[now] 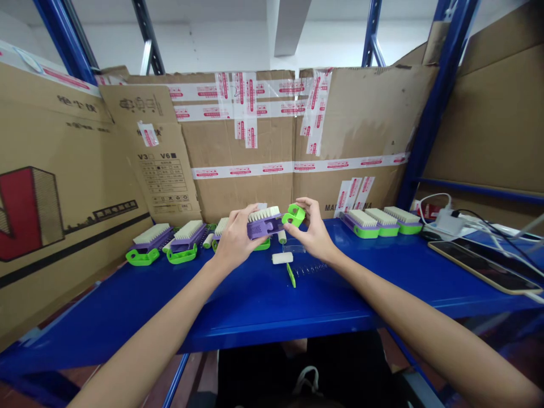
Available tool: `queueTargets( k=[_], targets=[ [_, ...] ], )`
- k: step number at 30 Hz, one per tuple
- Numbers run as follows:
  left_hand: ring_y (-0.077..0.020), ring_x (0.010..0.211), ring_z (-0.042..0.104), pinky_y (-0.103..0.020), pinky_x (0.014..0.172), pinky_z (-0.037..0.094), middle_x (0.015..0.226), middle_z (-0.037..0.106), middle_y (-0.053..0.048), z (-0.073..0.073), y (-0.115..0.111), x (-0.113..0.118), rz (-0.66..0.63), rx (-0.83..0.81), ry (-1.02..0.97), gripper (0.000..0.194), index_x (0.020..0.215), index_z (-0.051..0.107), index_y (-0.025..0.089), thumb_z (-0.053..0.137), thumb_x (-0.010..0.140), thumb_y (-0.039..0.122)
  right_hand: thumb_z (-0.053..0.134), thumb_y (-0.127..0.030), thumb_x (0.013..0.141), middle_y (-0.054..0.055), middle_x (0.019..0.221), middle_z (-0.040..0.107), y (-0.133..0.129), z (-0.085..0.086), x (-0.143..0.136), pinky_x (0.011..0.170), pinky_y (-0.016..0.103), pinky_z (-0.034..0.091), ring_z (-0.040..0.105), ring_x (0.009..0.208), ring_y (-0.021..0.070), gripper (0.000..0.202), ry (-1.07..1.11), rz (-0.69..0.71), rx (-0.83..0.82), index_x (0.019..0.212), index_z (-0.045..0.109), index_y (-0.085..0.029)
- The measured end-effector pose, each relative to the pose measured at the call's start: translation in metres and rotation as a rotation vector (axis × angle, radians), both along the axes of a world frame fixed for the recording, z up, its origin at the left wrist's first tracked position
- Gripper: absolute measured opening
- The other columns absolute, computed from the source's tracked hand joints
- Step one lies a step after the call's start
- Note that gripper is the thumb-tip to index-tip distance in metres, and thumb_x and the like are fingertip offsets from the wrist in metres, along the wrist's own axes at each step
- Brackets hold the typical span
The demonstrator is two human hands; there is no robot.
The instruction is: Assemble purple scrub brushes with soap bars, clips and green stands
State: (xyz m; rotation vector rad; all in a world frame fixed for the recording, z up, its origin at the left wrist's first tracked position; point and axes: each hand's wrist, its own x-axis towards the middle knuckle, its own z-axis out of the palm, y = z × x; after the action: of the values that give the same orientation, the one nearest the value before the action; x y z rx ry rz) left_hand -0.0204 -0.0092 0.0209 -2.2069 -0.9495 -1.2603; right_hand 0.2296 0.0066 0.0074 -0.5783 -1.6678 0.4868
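My left hand [236, 238] is closed around a purple brush body [264, 225] with pale bristles facing up. Between the thumb and fingers of my right hand [313, 231] is a green plastic end piece [294, 215], held close to the brush body's right end. Whether the two parts touch, I cannot tell. Below them on the blue shelf lie a white oblong piece [283, 258], a thin green strip [291, 275] standing on edge, a coil spring [311, 270] and a clear flat part [294, 246].
Several purple brushes with green end pieces [182, 254] line the back left of the blue shelf [272, 317]. Three brushes with green fronts [387, 229] stand at the back right. A phone [484, 266] and white charger [449, 222] lie far right. Cardboard walls [242, 198] enclose the shelf.
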Motion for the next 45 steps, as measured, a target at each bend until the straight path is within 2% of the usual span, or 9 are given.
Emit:
queueTargets(
  k=[3, 5, 12, 17, 22, 27, 34, 40, 45],
  targets=[
    [-0.0341, 0.117, 0.064, -0.051, 0.103, 0.054, 0.131, 0.071, -0.012, 0.002, 0.000, 0.001, 0.075, 0.058, 0.061, 0.062, 0.143, 0.055, 0.022, 0.086, 0.091, 0.034, 0.082, -0.048, 0.089, 0.016, 0.140, 0.063, -0.001, 0.000, 0.000, 0.113, 0.054, 0.054, 0.069, 0.124, 0.0309, 0.071, 0.001, 0.005, -0.005, 0.143, 0.042, -0.027],
    [-0.0340, 0.111, 0.065, -0.051, 0.100, 0.054, 0.125, 0.071, -0.012, 0.003, 0.000, 0.001, 0.110, 0.081, 0.100, 0.058, 0.141, 0.057, 0.021, 0.085, 0.092, 0.038, 0.083, -0.051, 0.089, 0.015, 0.141, 0.065, -0.001, -0.001, 0.000, 0.113, 0.054, 0.054, 0.071, 0.123, 0.0309, 0.070, -0.008, 0.010, -0.025, 0.143, 0.045, -0.027],
    [-0.0317, 0.111, 0.071, -0.043, 0.094, 0.060, 0.123, 0.071, -0.012, -0.001, 0.002, 0.001, 0.071, 0.049, 0.100, 0.060, 0.139, 0.055, 0.020, 0.086, 0.091, 0.039, 0.080, -0.060, 0.089, 0.013, 0.141, 0.068, 0.001, -0.002, 0.001, 0.114, 0.058, 0.054, 0.070, 0.127, 0.0341, 0.070, -0.051, -0.033, -0.081, 0.147, 0.056, -0.028],
    [-0.0321, 0.112, 0.073, -0.044, 0.095, 0.060, 0.126, 0.075, -0.012, -0.001, 0.003, 0.001, 0.068, 0.067, 0.117, 0.060, 0.139, 0.055, 0.020, 0.087, 0.090, 0.035, 0.080, -0.059, 0.089, 0.014, 0.142, 0.067, 0.004, -0.003, 0.001, 0.116, 0.059, 0.053, 0.070, 0.127, 0.0337, 0.072, -0.039, -0.017, -0.112, 0.149, 0.054, -0.027],
    [-0.0326, 0.110, 0.072, -0.046, 0.095, 0.058, 0.124, 0.075, -0.013, 0.002, 0.001, 0.000, 0.080, 0.063, 0.142, 0.053, 0.138, 0.056, 0.020, 0.081, 0.096, 0.041, 0.082, -0.056, 0.088, 0.016, 0.142, 0.068, 0.008, -0.005, -0.002, 0.113, 0.056, 0.055, 0.072, 0.124, 0.0305, 0.076, 0.007, 0.051, -0.129, 0.147, 0.043, -0.027],
    [-0.0328, 0.105, 0.068, -0.045, 0.090, 0.055, 0.118, 0.073, -0.013, 0.003, 0.001, 0.000, 0.112, 0.089, 0.179, 0.054, 0.139, 0.056, 0.018, 0.076, 0.098, 0.047, 0.076, -0.057, 0.093, 0.017, 0.139, 0.068, 0.010, -0.006, -0.003, 0.110, 0.057, 0.056, 0.069, 0.127, 0.0313, 0.062, -0.014, 0.021, -0.149, 0.138, 0.047, -0.026],
    [-0.0335, 0.097, 0.061, -0.044, 0.083, 0.048, 0.112, 0.068, -0.013, 0.002, 0.002, -0.002, 0.231, 0.138, 0.211, 0.050, 0.138, 0.058, 0.018, 0.078, 0.096, 0.038, 0.073, -0.063, 0.093, 0.014, 0.129, 0.070, 0.005, -0.003, -0.003, 0.106, 0.056, 0.057, 0.070, 0.122, 0.0321, 0.058, -0.071, 0.024, -0.169, 0.132, 0.051, -0.026],
    [-0.0340, 0.100, 0.061, -0.045, 0.085, 0.048, 0.118, 0.067, -0.014, 0.002, 0.001, -0.001, 0.217, 0.156, 0.213, 0.050, 0.135, 0.055, 0.017, 0.078, 0.095, 0.036, 0.074, -0.060, 0.093, 0.014, 0.129, 0.070, 0.004, -0.003, -0.002, 0.105, 0.055, 0.057, 0.070, 0.119, 0.0312, 0.059, -0.115, 0.044, -0.180, 0.134, 0.050, -0.025],
    [-0.0369, 0.110, 0.062, -0.047, 0.088, 0.049, 0.130, 0.067, -0.017, 0.001, 0.000, -0.001, 0.198, 0.161, 0.205, 0.054, 0.139, 0.053, 0.019, 0.079, 0.094, 0.034, 0.074, -0.060, 0.093, 0.014, 0.133, 0.069, 0.003, -0.004, -0.003, 0.108, 0.055, 0.056, 0.068, 0.124, 0.0311, 0.059, -0.135, 0.064, -0.174, 0.135, 0.052, -0.026]
  ],
)
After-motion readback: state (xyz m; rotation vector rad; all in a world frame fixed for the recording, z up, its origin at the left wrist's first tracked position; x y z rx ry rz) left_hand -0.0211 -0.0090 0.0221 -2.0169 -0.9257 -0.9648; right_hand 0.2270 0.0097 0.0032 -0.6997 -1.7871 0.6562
